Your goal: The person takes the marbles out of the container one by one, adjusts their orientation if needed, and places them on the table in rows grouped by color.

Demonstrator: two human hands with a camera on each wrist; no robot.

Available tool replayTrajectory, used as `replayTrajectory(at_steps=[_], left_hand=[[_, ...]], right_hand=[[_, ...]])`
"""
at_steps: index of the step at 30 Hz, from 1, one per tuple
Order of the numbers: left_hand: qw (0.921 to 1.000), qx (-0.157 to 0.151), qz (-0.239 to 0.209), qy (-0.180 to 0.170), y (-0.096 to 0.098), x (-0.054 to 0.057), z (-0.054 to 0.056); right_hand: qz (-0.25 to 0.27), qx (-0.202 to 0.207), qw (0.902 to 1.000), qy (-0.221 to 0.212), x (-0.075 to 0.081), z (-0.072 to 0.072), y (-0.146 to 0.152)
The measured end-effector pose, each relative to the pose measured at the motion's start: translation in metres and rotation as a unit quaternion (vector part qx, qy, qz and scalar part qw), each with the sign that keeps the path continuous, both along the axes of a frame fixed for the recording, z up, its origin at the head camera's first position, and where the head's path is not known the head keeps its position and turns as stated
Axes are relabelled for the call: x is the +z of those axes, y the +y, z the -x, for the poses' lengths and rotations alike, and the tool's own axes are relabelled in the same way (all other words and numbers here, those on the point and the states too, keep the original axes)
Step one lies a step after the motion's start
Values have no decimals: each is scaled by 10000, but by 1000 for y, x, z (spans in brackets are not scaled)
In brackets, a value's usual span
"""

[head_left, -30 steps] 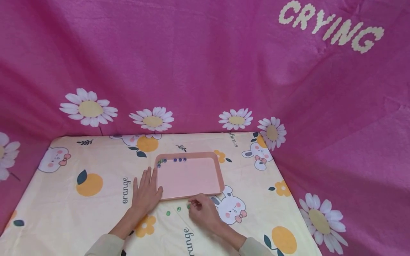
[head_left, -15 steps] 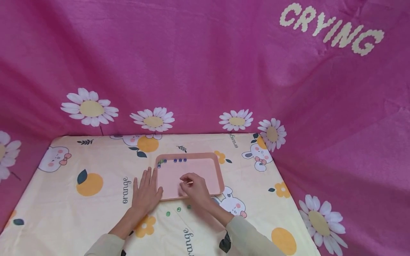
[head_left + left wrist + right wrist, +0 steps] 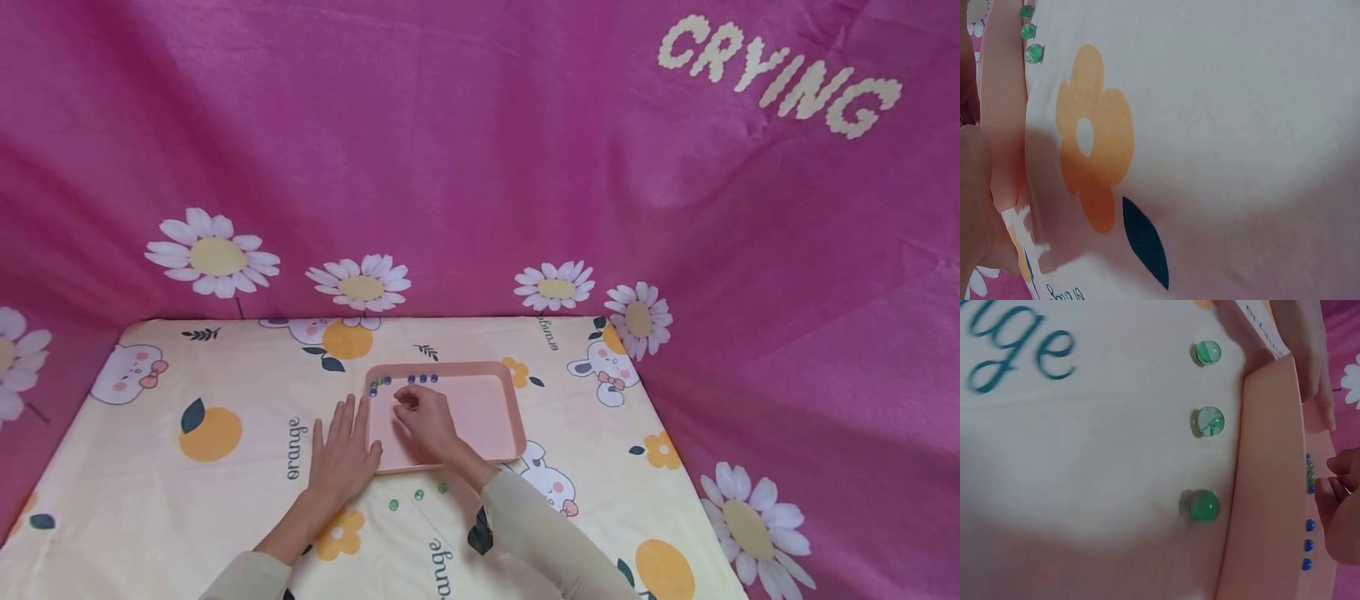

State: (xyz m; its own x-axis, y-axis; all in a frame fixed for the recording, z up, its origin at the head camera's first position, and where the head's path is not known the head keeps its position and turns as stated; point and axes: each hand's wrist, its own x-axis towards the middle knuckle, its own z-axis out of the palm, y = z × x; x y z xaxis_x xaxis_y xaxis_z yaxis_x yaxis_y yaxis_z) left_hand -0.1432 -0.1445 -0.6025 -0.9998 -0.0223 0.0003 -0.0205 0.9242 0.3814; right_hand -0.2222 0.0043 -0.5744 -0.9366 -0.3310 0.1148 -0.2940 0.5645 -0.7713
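Note:
Over the left part of a shallow pink tray (image 3: pixel 468 425), my right hand (image 3: pixel 429 418) has its thumb and index finger drawn together. Whether a marble sits between the fingertips is hidden. My left hand (image 3: pixel 343 446) lies flat with straight fingers against the tray's left side. Inside the tray, blue marbles (image 3: pixel 423 378) stand in a short row along the far wall. Blue and green marbles (image 3: pixel 380 381) are grouped in its far left corner. On the cloth before the near wall lie three green marbles (image 3: pixel 1211 421), also in the left wrist view as green marbles (image 3: pixel 1029 31).
A cream tablecloth (image 3: pixel 247 517) printed with oranges, flowers and rabbits covers the table. Behind and beside it hangs a magenta curtain (image 3: pixel 465 167) with daisies. The tray's near wall (image 3: pixel 1266 456) stands between the green marbles and the marbles inside.
My right hand has moved from beside the green marbles, over the near wall and further left and away across the tray. The left hand and visible marbles stay in place.

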Motion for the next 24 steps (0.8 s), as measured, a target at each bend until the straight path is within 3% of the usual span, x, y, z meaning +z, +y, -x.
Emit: replayTrajectory(at_steps=[6,14,24], left_hand=[[10000,4,-18,-41,-1,1,0],[10000,-12,0,-93,-1,0,0],[10000,18,12,63,-1,2,0]], right_hand=[[91,-327,9983,-479,-11,12,-14],[45,-483,9961,-741,-22,21,-27],[25,-634,9967,-513,-18,28,-43]])
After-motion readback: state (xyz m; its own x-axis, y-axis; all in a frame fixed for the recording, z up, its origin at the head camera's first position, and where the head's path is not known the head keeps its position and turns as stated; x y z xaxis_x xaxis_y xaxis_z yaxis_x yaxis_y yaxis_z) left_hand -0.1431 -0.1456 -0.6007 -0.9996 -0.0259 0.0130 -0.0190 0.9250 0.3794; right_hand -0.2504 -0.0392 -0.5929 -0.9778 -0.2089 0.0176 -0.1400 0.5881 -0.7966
